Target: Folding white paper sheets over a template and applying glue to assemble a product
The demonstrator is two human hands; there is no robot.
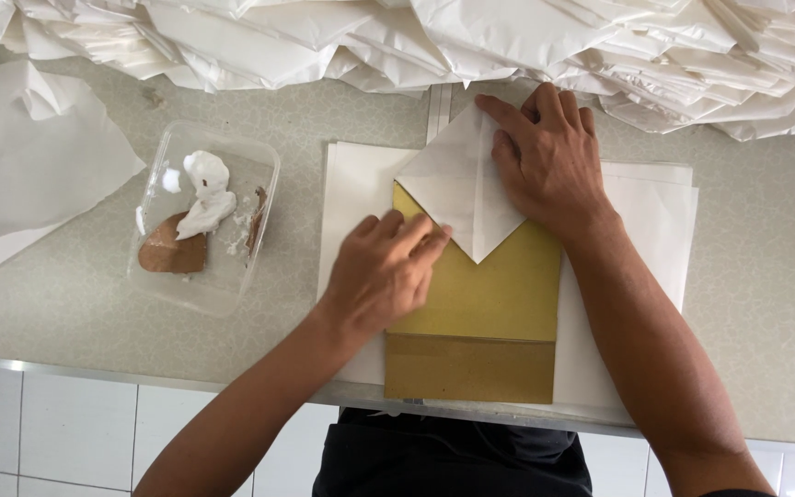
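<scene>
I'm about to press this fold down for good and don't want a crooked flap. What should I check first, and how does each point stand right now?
1. Right hand pins the white folded flap flat: ok.
2. Left hand lies on the flap's lower left edge: ok.
3. Flap tip sits near the middle of the gold sheet: ok.
4. Gold sheet lies square on the white sheets beneath: ok.
5. Paste under the flap: cannot tell, it is covered.
6. Clear tub of white paste stands apart from the sheets: ok.
</scene>
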